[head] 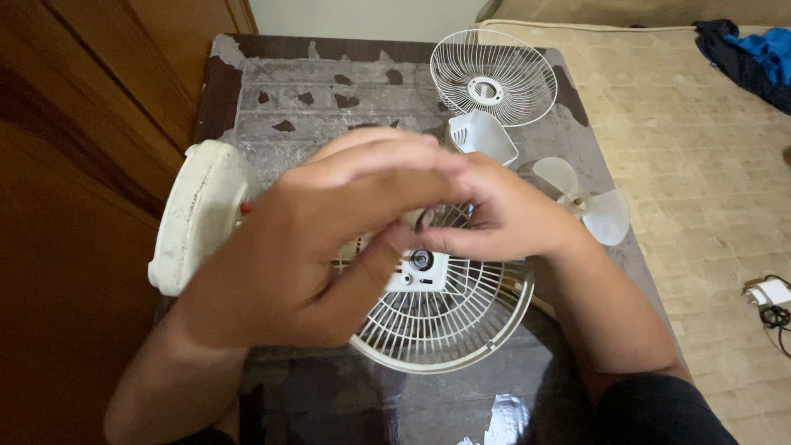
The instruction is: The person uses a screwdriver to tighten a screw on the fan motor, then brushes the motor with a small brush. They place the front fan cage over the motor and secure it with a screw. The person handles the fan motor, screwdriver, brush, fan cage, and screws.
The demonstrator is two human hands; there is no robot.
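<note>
A small white fan lies taken apart on a worn dark table [329,99]. Its rear grille [449,321] with the motor hub [422,261] rests near the table's front, and the round base [198,216] tips up at the left. My left hand [329,235] hovers over the grille, blurred, fingers stretched to the right. My right hand [507,218] meets it above the hub, fingertips pinched together; whether something small sits between them is hidden. Both hands cover the fan's motor body.
The front grille [493,77] lies at the table's far right, a white plastic cover [482,136] just before it, and the translucent blade [587,202] by the right edge. A mat covers the floor, with dark and blue cloth [754,53] and a white charger [770,292]. Wooden door at left.
</note>
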